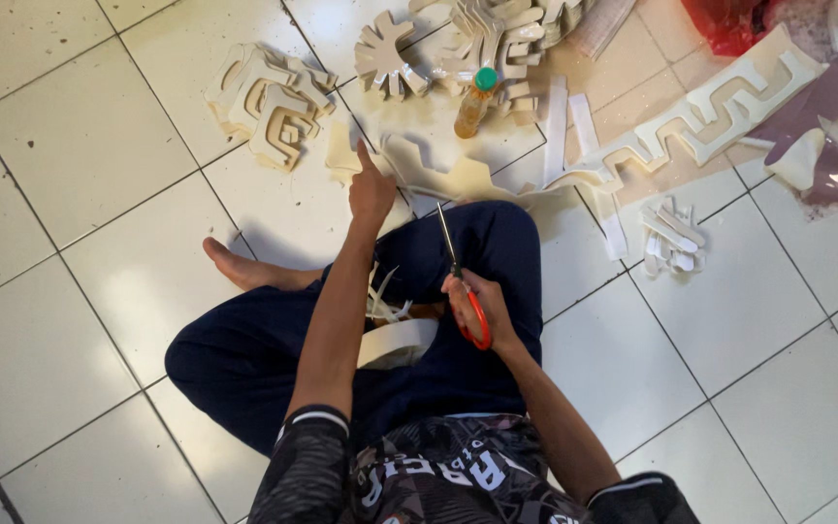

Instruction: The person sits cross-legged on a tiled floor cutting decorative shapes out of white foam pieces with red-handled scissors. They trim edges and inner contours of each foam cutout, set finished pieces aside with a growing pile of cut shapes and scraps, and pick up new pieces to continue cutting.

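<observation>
The person sits cross-legged on a white tiled floor (80, 146), seen from above, in dark trousers. The right hand (477, 306) is closed around the red handles of a pair of scissors (460, 281), whose thin blades point up and away from the body and lie over the right knee; the blades look nearly together. The left hand (370, 189) reaches forward past the knee with the index finger stretched out and the other fingers curled in, its fingertip touching or just above a cream foam sheet (438, 180) with a jagged, cut edge that lies on the floor just ahead of the legs; I cannot tell whether the hand grips it. In the lap, between the forearms, rests a curled white strip (395, 342) with some thin offcuts beside it. Beyond the sheet stands a tilted small bottle with a green cap (475, 100), near a heap of stacked cream cut-out shapes (497, 34). A second pile of cut-outs (272, 102) lies to the left, well apart from the hands. To the right, a long zigzag foam piece (720, 107) runs across the tiles, with small white scraps (671, 238) near it.
</observation>
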### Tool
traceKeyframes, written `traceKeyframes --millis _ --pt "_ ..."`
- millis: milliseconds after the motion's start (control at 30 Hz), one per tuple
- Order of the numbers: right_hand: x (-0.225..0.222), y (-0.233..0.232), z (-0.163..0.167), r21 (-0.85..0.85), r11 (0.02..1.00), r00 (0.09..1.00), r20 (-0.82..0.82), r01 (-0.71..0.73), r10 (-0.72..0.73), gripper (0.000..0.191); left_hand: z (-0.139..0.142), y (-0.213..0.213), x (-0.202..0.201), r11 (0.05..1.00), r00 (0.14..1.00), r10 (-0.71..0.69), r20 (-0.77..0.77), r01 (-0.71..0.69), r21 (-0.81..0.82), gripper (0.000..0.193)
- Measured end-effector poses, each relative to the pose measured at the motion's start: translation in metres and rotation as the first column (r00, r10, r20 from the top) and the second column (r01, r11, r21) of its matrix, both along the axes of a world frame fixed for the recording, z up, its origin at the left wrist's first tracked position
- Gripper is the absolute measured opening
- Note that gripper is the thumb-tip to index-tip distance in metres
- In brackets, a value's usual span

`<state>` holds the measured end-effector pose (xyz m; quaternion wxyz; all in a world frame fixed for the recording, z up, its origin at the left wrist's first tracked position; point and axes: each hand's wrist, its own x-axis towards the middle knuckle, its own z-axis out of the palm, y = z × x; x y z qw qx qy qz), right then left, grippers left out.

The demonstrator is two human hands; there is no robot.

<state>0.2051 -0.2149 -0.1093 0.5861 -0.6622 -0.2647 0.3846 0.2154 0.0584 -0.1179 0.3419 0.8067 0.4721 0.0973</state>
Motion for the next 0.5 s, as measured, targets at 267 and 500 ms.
traceKeyframes --millis 267,500 --pt "-0.001 0.011 -0.01 -0.064 0.998 0.99 0.143 0.025 -0.016 0.032 -0.008 0.024 0.006 0.986 0.986 -0.157 0.057 0.153 0.071 0.032" --pt "-0.006 0.014 0.005 -0.096 0.995 0.937 0.349 0.031 0.004 0.038 0.059 0.021 -0.035 0.865 0.634 -0.449 0.629 0.13 0.485 0.051"
